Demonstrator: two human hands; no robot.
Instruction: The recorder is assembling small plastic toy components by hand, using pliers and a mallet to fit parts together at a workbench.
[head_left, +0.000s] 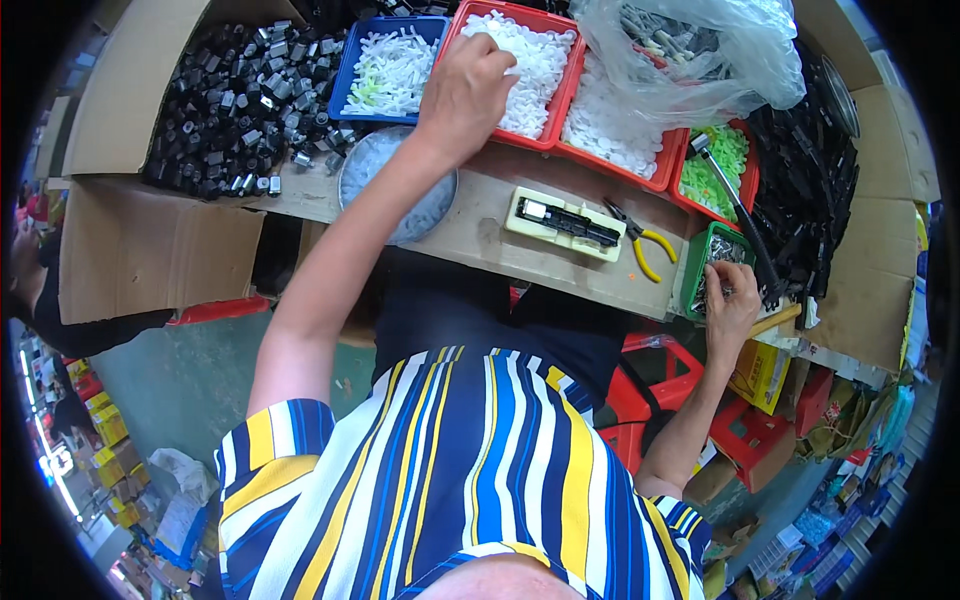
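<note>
My left hand (468, 92) reaches over the left edge of a red tray (545, 143) filled with small white plastic pieces (535, 60). Its fingers are curled together, and whatever they grip is hidden. At the right, my right hand (731, 300) dips into a small green box (690, 270) of tiny metal parts (728, 247). Its fingertips are pinched; anything between them is too small to name. Between the hands, a cream fixture block (520, 222) lies on the bench, with a long black part (575, 222) with a silvery end seated in it. Yellow-handled pliers (650, 245) lie beside the block.
Left are a carton of black and metal pieces (235, 100), a blue tray (340, 90) and a round dish (400, 215). Further right sit a second red tray (655, 183), light-green pieces (715, 165), a clear bag (690, 60), a black-handled hammer (745, 220) and piled black strips (810, 180).
</note>
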